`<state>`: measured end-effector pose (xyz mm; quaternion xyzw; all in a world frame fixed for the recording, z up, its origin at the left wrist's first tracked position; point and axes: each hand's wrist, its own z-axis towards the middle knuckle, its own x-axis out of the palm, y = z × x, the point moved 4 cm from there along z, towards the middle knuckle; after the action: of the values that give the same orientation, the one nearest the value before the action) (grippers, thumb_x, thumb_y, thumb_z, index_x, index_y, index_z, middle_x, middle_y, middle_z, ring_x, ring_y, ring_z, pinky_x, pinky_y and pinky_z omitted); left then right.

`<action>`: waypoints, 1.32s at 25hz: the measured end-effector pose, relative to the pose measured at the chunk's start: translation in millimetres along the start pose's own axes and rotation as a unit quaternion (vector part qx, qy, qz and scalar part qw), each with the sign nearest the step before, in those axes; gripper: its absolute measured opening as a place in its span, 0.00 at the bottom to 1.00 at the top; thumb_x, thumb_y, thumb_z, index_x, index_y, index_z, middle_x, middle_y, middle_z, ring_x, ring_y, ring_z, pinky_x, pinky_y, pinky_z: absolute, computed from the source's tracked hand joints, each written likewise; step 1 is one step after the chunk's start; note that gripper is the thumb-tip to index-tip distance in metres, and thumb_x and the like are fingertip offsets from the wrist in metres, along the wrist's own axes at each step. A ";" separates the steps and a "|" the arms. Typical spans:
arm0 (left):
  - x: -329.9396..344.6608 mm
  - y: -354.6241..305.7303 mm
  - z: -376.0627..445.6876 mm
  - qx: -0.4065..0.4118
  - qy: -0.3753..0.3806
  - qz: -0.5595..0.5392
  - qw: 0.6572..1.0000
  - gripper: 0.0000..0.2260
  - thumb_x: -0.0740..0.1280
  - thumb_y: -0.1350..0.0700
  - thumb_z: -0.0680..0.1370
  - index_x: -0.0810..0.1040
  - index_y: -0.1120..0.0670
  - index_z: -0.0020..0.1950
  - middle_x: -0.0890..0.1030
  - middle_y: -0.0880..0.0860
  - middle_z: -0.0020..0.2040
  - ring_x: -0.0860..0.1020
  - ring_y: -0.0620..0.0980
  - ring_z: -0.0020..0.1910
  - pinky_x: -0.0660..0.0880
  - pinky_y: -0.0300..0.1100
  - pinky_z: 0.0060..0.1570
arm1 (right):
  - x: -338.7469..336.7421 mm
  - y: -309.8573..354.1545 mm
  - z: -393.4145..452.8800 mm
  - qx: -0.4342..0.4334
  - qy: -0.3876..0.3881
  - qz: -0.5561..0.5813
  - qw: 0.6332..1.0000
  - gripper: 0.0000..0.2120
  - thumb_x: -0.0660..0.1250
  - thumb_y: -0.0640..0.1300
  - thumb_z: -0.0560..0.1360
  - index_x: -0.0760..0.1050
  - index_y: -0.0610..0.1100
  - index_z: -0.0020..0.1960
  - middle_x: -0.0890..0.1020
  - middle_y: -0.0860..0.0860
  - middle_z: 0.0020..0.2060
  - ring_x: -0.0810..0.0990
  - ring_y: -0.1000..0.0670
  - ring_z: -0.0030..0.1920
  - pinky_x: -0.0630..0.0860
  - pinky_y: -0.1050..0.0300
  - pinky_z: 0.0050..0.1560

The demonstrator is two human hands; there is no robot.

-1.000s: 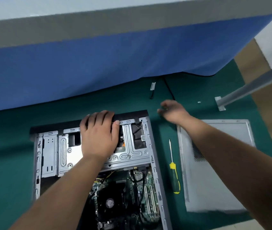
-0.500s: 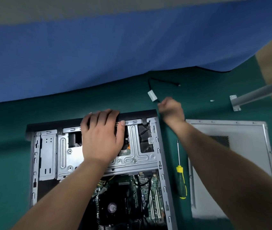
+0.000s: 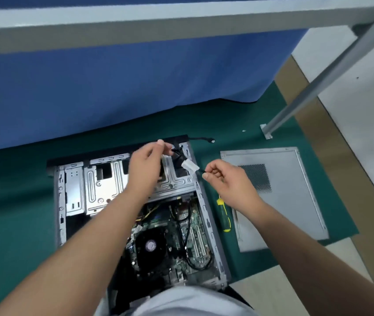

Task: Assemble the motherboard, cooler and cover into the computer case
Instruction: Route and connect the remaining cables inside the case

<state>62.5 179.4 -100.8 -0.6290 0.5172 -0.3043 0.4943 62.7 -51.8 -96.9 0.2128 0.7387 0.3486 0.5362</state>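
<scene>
Case: the open grey metal computer case lies on its side on the green mat covering the worktop, with its black front bezel at the far edge.
Motherboard: the green circuit motherboard sits inside the case, near half.
Cooler: the black round-fan cooler rests on the motherboard, left of the white slots.
Drive cage: the silver stamped-metal drive cage fills the far half of the case.
Cover: the flat grey metal side cover with a mesh vent lies on the mat right of the case, apart from it.
Cable: the thin black cable with a white plastic connector hangs in the air above the case's far right corner.
Left hand: raised over the drive cage, fingers pinching the cable's far stretch.
Right hand: fingers curled, thumb and forefinger pinching the cable just right of the connector.
Screwdriver: the yellow-and-black-handled screwdriver lies on the mat between case and cover.
</scene>
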 end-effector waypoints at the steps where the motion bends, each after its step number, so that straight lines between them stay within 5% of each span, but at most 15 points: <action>1: 8.5 -3.7 -15.4 -0.083 0.022 -0.109 0.990 0.14 0.63 0.48 0.85 0.85 0.51 0.49 0.87 0.52 0.45 0.83 0.52 0.45 0.77 0.44 0.47 | 2.8 7.3 -10.7 -0.014 0.015 -0.020 1.000 0.04 0.69 0.50 0.80 0.75 0.57 0.48 0.79 0.59 0.40 0.78 0.58 0.42 0.72 0.70 0.42; 5: 3.8 3.7 -52.6 -0.243 0.096 -0.304 0.916 0.11 0.66 0.49 0.83 0.84 0.55 0.52 0.86 0.52 0.44 0.84 0.48 0.42 0.78 0.40 0.41 | 17.1 17.8 -39.6 -0.049 0.045 -0.081 0.995 0.02 0.68 0.51 0.81 0.76 0.53 0.50 0.78 0.59 0.42 0.77 0.60 0.42 0.69 0.71 0.42; 9: -21.4 16.7 -71.8 -0.302 0.178 -0.291 0.890 0.15 0.71 0.47 0.78 0.83 0.57 0.56 0.86 0.57 0.57 0.86 0.53 0.53 0.84 0.46 0.48 | 21.9 21.1 -54.5 -0.076 0.044 -0.112 0.990 0.02 0.68 0.50 0.81 0.76 0.52 0.51 0.77 0.60 0.42 0.75 0.61 0.43 0.68 0.71 0.41; 19: -28.7 21.3 -91.3 -0.253 0.197 -0.381 0.867 0.11 0.70 0.58 0.77 0.87 0.60 0.55 0.84 0.57 0.61 0.83 0.54 0.60 0.82 0.49 0.55 | 23.3 21.8 -66.7 -0.063 0.051 -0.106 0.991 0.03 0.70 0.51 0.79 0.77 0.54 0.49 0.80 0.58 0.41 0.78 0.59 0.44 0.73 0.64 0.44; 23: -29.9 26.6 -88.2 -0.242 0.148 -0.379 0.881 0.13 0.68 0.61 0.80 0.82 0.59 0.64 0.85 0.54 0.59 0.86 0.53 0.55 0.83 0.47 0.46 | 26.1 25.5 -73.7 -0.039 0.063 -0.081 0.994 0.03 0.71 0.50 0.79 0.79 0.51 0.51 0.82 0.57 0.41 0.79 0.59 0.42 0.73 0.68 0.44; 30: -28.4 24.4 -61.6 -0.165 0.039 -0.256 0.952 0.08 0.68 0.64 0.81 0.77 0.55 0.58 0.88 0.54 0.51 0.87 0.50 0.46 0.81 0.41 0.37 | 52.5 37.8 -89.9 0.028 0.099 0.024 0.994 0.04 0.73 0.47 0.77 0.81 0.52 0.52 0.82 0.56 0.42 0.79 0.62 0.39 0.76 0.69 0.44; 33: -23.5 25.7 -50.2 -0.134 -0.010 -0.216 0.967 0.07 0.67 0.68 0.80 0.76 0.57 0.52 0.87 0.59 0.47 0.86 0.50 0.36 0.81 0.41 0.36 | 64.0 44.6 -93.7 0.078 0.107 0.124 0.983 0.04 0.74 0.45 0.77 0.81 0.50 0.50 0.84 0.51 0.39 0.83 0.55 0.39 0.82 0.56 0.47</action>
<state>2.1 187.0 -105.5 -0.7894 0.4004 -0.3251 0.3330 -49.5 -4.9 -87.9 0.3051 0.7849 0.3741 0.3885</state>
